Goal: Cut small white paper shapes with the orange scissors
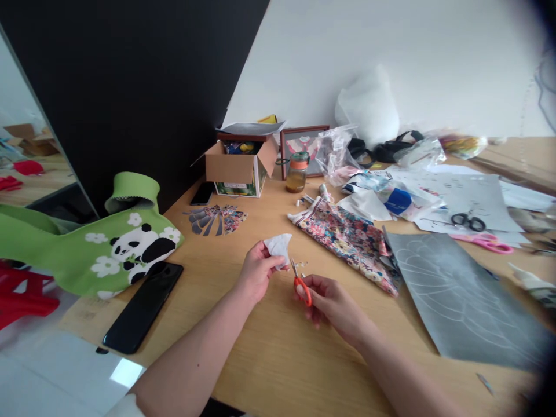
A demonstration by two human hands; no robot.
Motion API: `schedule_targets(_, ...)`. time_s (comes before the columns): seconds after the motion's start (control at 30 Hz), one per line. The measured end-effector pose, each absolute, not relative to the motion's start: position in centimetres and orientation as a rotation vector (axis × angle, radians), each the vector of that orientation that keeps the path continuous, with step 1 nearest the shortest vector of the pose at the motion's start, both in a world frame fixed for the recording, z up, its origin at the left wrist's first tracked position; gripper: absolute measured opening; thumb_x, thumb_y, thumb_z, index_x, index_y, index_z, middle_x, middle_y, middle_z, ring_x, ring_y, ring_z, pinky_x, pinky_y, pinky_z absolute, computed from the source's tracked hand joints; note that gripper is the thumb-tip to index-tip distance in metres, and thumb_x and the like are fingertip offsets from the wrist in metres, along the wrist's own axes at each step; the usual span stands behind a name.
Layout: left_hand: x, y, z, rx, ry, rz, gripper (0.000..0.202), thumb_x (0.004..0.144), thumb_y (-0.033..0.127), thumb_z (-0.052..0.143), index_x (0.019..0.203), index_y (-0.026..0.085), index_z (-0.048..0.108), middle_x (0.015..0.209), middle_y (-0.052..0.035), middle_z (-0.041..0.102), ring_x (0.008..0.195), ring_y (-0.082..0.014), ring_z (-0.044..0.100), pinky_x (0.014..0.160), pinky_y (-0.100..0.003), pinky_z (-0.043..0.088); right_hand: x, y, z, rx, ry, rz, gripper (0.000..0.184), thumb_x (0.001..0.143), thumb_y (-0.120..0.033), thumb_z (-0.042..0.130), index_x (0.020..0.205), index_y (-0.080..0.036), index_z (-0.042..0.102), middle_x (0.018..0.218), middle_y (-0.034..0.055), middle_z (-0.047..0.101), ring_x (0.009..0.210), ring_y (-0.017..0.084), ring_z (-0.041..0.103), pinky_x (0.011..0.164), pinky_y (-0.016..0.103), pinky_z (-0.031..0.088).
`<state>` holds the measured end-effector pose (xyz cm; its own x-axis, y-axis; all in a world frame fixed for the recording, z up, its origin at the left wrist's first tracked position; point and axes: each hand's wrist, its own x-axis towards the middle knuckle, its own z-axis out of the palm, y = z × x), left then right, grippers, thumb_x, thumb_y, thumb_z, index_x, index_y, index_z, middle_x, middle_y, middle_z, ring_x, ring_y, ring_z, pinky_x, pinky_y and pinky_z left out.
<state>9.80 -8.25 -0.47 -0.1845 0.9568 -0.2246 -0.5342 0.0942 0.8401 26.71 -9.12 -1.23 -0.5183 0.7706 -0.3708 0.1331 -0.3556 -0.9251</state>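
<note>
White piece [278, 246] and orange-handled scissors [307, 296] held above the wooden tabletop [269, 359].
The white piece is pinched between the thumb and fingers of the left hand [255, 271]; the orange-handled scissors are gripped by the handles in the right hand [326, 298], with the blades directed upward beside the right edge of the white piece; contact between blade and piece cannot be determined. Small clippings [303, 264] are scattered on the tabletop just beyond the blades. Floral fabric [347, 240] is laid to the right, partly next to a grey sheet [469, 301] marked with pale curved lines.
</note>
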Motion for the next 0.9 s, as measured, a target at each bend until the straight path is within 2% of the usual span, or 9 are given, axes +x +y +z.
schedule_targets(0.13,9.77,-8.28,-0.4,0.542,1.066,1.451,0.044,0.047,0.012,0.081,0.086,0.013,0.061,0.075,-0.0013,0.067,0.061,-0.0111,0.058,0.054,-0.024,0.046,26.81,-9.18,-1.59,-1.165,-1.417,1.978,0.054,0.065,-0.066,0.078,0.076,-0.017,0.059,0.063,-0.0047,0.056,0.044,0.006,0.049,0.037,0.019,0.038)
schedule_targets(0.23,9.83,-8.28,-0.34,0.536,1.064,1.455,0.043,0.047,0.012,0.081,0.085,0.013,0.061,0.074,-0.0012,0.067,0.062,-0.0107,0.059,0.056,-0.024,0.047,26.86,-9.24,-1.74,-1.139,-1.399,2.001,0.054,0.065,-0.065,0.078,0.077,-0.016,0.059,0.067,-0.0037,0.057,0.046,0.007,0.051,0.037,0.019,0.04)
schedule_targets(0.5,9.96,-8.26,-0.3,0.529,1.043,1.46,0.044,0.045,0.011,0.082,0.084,0.013,0.061,0.075,-0.0016,0.067,0.063,-0.0112,0.059,0.063,-0.028,0.05,26.74,-9.31,-1.41,-1.16,-1.411,1.986,0.055,0.064,-0.067,0.077,0.076,-0.016,0.059,0.06,-0.0053,0.054,0.042,0.005,0.047,0.036,0.017,0.037)
schedule_targets(0.67,9.92,-8.26,-0.3,0.528,1.03,1.454,0.043,0.046,0.011,0.082,0.083,0.013,0.061,0.075,-0.0011,0.067,0.063,-0.0107,0.059,0.061,-0.026,0.047,26.73,-9.32,-1.59,-1.177,-1.426,1.949,0.054,0.062,-0.064,0.08,0.075,-0.016,0.058,0.063,-0.0057,0.054,0.04,0.004,0.043,0.033,0.017,0.035)
schedule_targets(0.9,9.8,-8.23,-0.45,0.53,1.012,1.423,0.042,0.047,0.012,0.083,0.082,0.012,0.06,0.073,-0.0003,0.065,0.062,-0.01,0.057,0.06,-0.026,0.046,26.77,-9.29,-1.59,-1.235,-1.458,1.881,0.056,0.064,-0.069,0.075,0.072,-0.017,0.056,0.057,-0.008,0.047,0.037,0.003,0.037,0.03,0.016,0.03)
